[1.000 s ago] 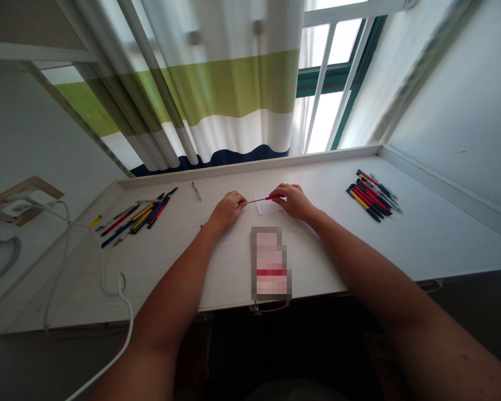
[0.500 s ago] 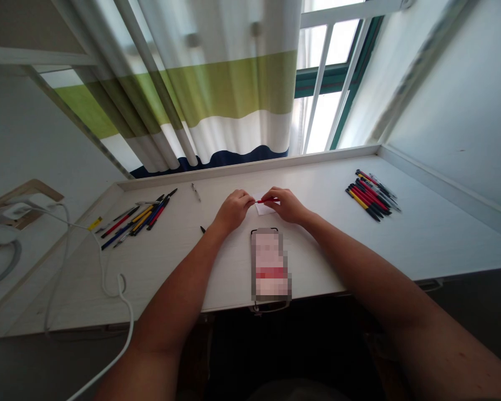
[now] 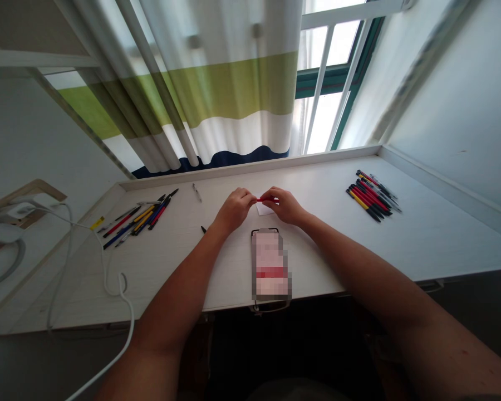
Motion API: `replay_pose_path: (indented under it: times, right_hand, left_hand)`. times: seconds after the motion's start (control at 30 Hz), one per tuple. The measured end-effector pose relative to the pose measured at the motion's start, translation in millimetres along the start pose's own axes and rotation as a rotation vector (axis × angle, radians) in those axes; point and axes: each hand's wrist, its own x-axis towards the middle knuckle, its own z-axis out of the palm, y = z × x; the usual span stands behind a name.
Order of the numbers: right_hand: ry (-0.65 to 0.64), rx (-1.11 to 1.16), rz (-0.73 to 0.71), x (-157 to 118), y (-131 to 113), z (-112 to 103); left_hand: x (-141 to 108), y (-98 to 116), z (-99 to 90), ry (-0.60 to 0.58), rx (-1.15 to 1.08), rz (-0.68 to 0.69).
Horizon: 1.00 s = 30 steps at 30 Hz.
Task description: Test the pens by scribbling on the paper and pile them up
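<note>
A red pen (image 3: 268, 200) lies level between my two hands over the middle of the desk. My left hand (image 3: 239, 207) pinches its left end with closed fingertips; any small part inside that pinch is hidden. Closed around the pen's right part is my right hand (image 3: 284, 205). A small white paper (image 3: 264, 210) lies on the desk just below the pen, partly covered by my right hand. Nearer the front edge is a phone (image 3: 269, 264), its screen blurred.
Pens of several colours (image 3: 140, 218) lie loosely at the left, and a denser pile (image 3: 369, 197) at the right. One pen (image 3: 197, 192) lies alone near the back. A dark tip shows beside my left forearm. White cables (image 3: 129, 312) hang at the left.
The thin part that showed between my left fingertips and the red pen is no longer visible; my left hand and the pen are closer together. My right hand has barely moved.
</note>
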Motion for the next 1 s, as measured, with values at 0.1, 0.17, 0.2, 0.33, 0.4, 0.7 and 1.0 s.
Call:
replay_pose_path:
  times: [0.1,0.17,0.2,0.33,0.4,0.7,1.0]
  right_hand:
    - [0.016,0.060,0.007,-0.7,0.5,1.4]
    - [0.012,0.089,0.006,-1.1,0.9,2.0]
    - [0.011,0.103,0.006,-1.2,1.3,2.1]
    - [0.051,0.199,0.069,0.0,4.9,1.3]
    - [0.086,0.298,0.130,1.3,8.0,0.3]
    - [0.201,0.533,0.203,4.1,9.9,-5.5]
    - [0.165,0.492,0.210,3.0,13.2,-3.2]
  left_hand:
    - [-0.3,2.6,0.0,0.035,-0.046,-0.005]
    - [1.1,5.8,-1.1,0.046,-0.054,0.000]
    - [2.0,7.4,-3.3,0.053,-0.052,0.008]
    - [2.4,3.8,-31.6,0.153,0.029,-0.094]
    - [-3.4,-8.5,-53.8,0.207,0.169,-0.339]
    - [-45.8,-74.4,-63.8,-0.534,0.206,-0.896]
    - [-22.0,-37.9,-45.9,-0.308,-0.284,-0.959]
